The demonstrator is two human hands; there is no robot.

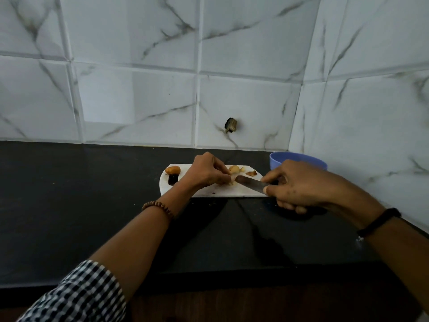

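The left hand pinches a small pale piece of food between curled fingertips, pressing it down on a white plastic cutting board, while the right hand grips a steel-bladed kitchen knife, thumb and forefinger clamped low on the blade. The knife's tip points left and meets the pale piece just beside the left fingertips, near the middle of the board.

The board lies on a black stone desk, close to the back wall. At the board's left end sits an orange-brown lump of food, with a dark slot in the board just below it. Behind the left hand's fingers lie pale yellow chunks, and to their right a brown scrap of peel. A round blue plastic bowl stands on the desk at the board's far right corner, partly hidden behind the right hand.

A beaded wooden bracelet circles the left wrist, a black wristband the right, and a checked sleeve covers the left upper arm. White marble-patterned wall tiles rise behind the desk.
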